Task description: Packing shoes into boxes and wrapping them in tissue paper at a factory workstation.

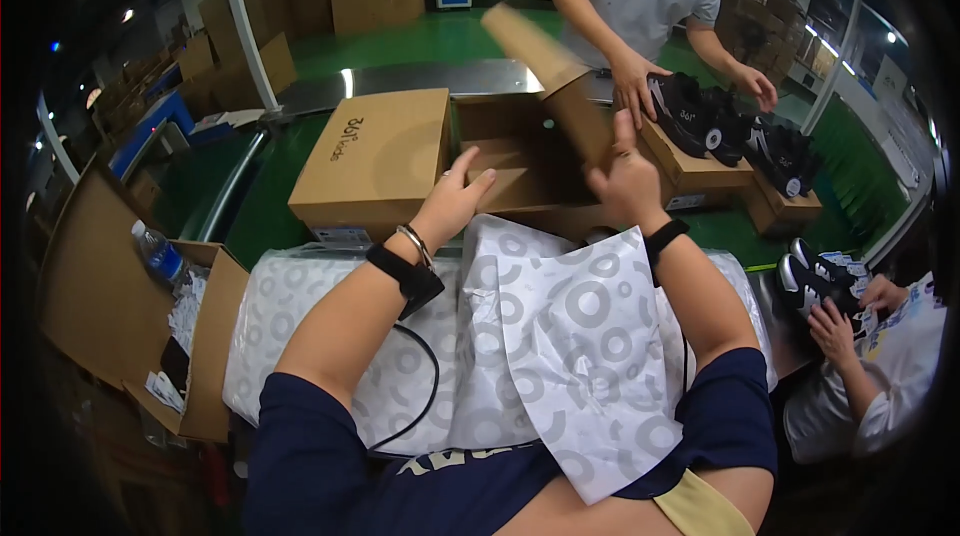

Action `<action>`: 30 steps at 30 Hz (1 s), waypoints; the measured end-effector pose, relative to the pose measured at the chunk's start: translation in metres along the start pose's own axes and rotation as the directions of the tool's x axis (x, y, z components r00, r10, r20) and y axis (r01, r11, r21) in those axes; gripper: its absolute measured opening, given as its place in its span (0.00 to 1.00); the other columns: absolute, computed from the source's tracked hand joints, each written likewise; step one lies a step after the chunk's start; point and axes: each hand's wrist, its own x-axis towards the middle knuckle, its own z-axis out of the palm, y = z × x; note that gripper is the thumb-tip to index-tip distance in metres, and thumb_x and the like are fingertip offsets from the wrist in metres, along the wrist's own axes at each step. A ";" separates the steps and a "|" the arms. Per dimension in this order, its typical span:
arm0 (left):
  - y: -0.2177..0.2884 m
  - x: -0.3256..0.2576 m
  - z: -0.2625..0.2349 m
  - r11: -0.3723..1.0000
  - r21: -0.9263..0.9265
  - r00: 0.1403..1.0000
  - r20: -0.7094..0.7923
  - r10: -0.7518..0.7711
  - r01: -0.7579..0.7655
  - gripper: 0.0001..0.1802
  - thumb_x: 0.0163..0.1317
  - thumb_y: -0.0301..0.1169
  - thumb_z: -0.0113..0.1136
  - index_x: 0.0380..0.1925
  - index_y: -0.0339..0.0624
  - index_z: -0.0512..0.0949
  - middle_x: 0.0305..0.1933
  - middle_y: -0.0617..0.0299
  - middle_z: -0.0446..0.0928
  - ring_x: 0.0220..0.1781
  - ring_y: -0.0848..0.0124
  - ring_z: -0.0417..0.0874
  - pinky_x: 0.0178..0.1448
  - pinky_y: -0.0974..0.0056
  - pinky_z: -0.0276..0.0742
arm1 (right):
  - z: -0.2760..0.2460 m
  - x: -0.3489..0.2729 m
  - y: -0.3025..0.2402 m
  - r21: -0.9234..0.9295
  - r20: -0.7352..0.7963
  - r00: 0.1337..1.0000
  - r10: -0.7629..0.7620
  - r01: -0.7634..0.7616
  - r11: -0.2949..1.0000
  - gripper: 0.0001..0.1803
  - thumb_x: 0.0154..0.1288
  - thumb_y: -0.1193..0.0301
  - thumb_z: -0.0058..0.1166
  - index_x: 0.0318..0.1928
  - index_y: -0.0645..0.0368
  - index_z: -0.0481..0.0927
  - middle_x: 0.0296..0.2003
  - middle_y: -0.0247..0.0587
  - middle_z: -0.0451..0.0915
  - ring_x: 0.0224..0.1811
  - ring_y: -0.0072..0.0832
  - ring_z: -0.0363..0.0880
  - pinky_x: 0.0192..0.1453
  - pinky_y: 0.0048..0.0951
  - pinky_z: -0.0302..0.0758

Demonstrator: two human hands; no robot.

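Close to me lies one loose paper sheet (590, 356). My left hand (455, 198) is open; I can't tell if my right hand (632, 184) grips the blurry flap (578, 116). One open box (512, 148) sits by the green belt's (265, 211) near edge. It looks light and stiff: hold its walls. Beside it: one shut box (385, 151), two boxes (690, 174) under black shoes (685, 121).

The left forearm (350, 321) and right forearm (703, 286), as I see them, reach forward, well apart; the left hand (452, 201) slants inward, thumb parted from fingers, the right hand (632, 184) more upright.
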 end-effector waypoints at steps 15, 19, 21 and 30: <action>0.019 -0.007 -0.011 0.883 0.468 0.973 0.218 -0.069 -0.042 0.40 0.52 0.56 0.49 0.55 0.33 0.62 0.52 0.38 0.67 0.62 0.49 0.58 0.65 0.55 0.51 | -0.047 -0.042 0.064 0.709 0.561 0.574 0.597 -0.705 0.012 0.29 0.62 0.50 0.41 0.54 0.59 0.61 0.48 0.46 0.68 0.42 0.35 0.74 0.38 0.36 0.76; 0.047 -0.094 0.006 0.791 0.551 0.957 0.251 0.149 -0.267 0.46 0.42 0.50 0.62 0.61 0.50 0.55 0.63 0.30 0.42 0.63 0.37 0.48 0.64 0.48 0.50 | -0.097 -0.120 0.026 0.442 0.721 0.556 0.414 -0.829 0.343 0.43 0.57 0.57 0.52 0.62 0.65 0.44 0.46 0.50 0.69 0.35 0.31 0.75 0.31 0.31 0.76; 0.053 -0.138 0.010 0.889 0.447 0.947 0.318 -0.051 -0.102 0.49 0.41 0.44 0.64 0.62 0.48 0.50 0.63 0.28 0.40 0.63 0.34 0.45 0.65 0.48 0.47 | -0.125 -0.147 0.012 0.183 0.920 0.274 0.280 -0.933 0.311 0.48 0.53 0.63 0.56 0.64 0.65 0.37 0.50 0.48 0.66 0.43 0.30 0.72 0.42 0.31 0.74; 0.041 -0.148 0.017 0.842 -0.376 0.903 0.340 -0.262 0.385 0.41 0.51 0.22 0.48 0.64 0.40 0.41 0.62 0.53 0.54 0.60 0.66 0.62 0.60 0.67 0.59 | -0.130 -0.174 -0.045 0.365 0.928 0.365 0.079 -0.931 0.011 0.43 0.49 0.71 0.58 0.61 0.65 0.46 0.54 0.44 0.62 0.57 0.30 0.61 0.61 0.29 0.57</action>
